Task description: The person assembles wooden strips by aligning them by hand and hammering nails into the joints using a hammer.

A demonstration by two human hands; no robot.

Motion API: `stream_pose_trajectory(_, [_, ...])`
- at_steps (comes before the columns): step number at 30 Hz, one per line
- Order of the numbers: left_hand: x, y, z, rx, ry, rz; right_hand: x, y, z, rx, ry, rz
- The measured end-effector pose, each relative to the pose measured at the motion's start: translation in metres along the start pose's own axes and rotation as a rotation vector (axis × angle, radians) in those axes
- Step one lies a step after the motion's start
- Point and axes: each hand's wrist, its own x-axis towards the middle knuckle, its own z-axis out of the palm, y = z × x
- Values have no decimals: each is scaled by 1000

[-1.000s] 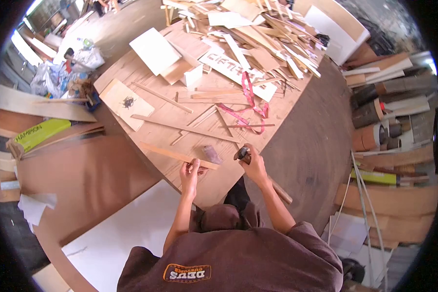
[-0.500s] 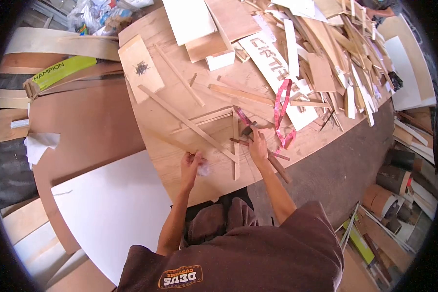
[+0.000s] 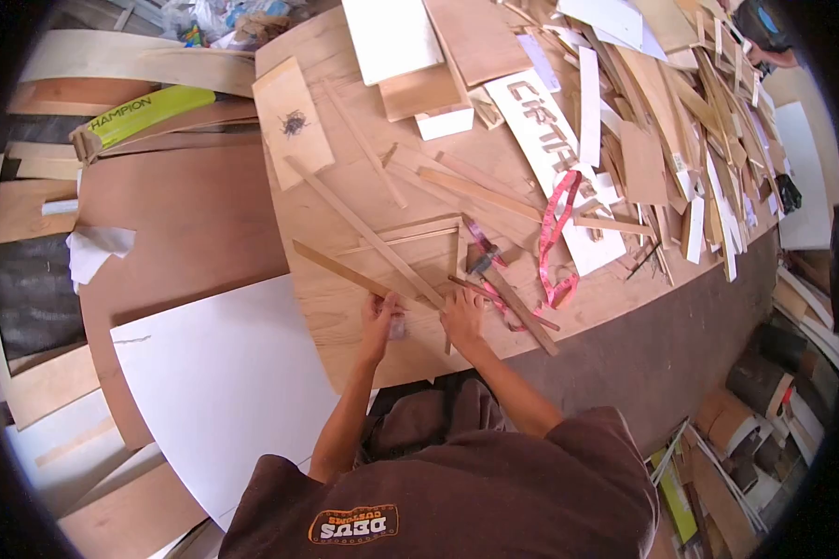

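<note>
My left hand (image 3: 378,321) is closed round the near end of a thin wood strip (image 3: 336,267) over the plywood table (image 3: 322,326). Under its fingers, a small pale object is partly visible. My right hand (image 3: 462,315) is beside it, fingers bent down at the end of a long strip (image 3: 359,224) lying on the table; what its fingertips hold is hidden. A hammer (image 3: 517,303) lies just right of that hand, by a thin dark stick (image 3: 480,291) and a pink measuring tape (image 3: 555,233).
A small pile of nails (image 3: 293,123) sits on a board at the left. Behind are a wooden box (image 3: 429,93), a white lettered board (image 3: 541,149) and heaped offcuts (image 3: 643,158). A white panel (image 3: 224,373) lies left of me. Part of another person's arm (image 3: 776,58) shows upper right.
My right hand has let go of the hammer, now lying on the table, and moved left towards my left hand. The view has shifted down and right.
</note>
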Motion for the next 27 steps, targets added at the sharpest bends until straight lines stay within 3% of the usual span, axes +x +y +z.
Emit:
stream_pose_trajectory(2, [1, 0, -13, -16, 17, 14, 6, -5, 2, -63, 144, -54])
stream_pose_trajectory(4, [-4, 11, -23, -34, 10, 40, 15, -15, -23, 258, -249, 282])
stream_pose_trajectory(5, [-6, 18, -29, -42, 15, 52, 16, -18, -38, 253, -241, 270])
stream_pose_trajectory(7, [-10, 34, -41, -9, -28, 113, 17, -22, -73, 799, 111, 201])
stream_pose_trajectory(9, [-12, 43, -59, -39, -67, 150, 25, -32, -105, 759, 201, 183])
stream_pose_trajectory(11, [-17, 60, -76, -62, -127, 187, 27, -47, -135, 1178, 445, 186])
stream_pose_trajectory(15, [-39, 140, -109, -76, -206, 381, 12, -106, -213, 1242, 545, 113])
stream_pose_trajectory(17, [-50, 159, -132, -32, -261, 476, -3, -144, -241, 1014, 713, 17])
stream_pose_trajectory(19, [-54, 174, -152, -135, -267, 603, -7, -167, -252, 990, 821, -64])
stream_pose_trajectory(21, [-61, 190, -167, -195, -264, 615, -9, -192, -275, 911, 1095, -316])
stream_pose_trajectory(23, [-64, 203, -183, -377, -346, 600, -20, -229, -301, 931, 1084, -389])
stream_pose_trajectory(25, [-76, 222, -190, -394, -373, 654, -30, -258, -316, 1273, 854, -428])
stream_pose_trajectory(26, [-78, 229, -192, -414, -377, 682, -32, -265, -323, 1242, 770, -486])
stream_pose_trajectory(27, [-82, 235, -192, -436, -377, 704, -33, -278, -327, 1150, 825, -478])
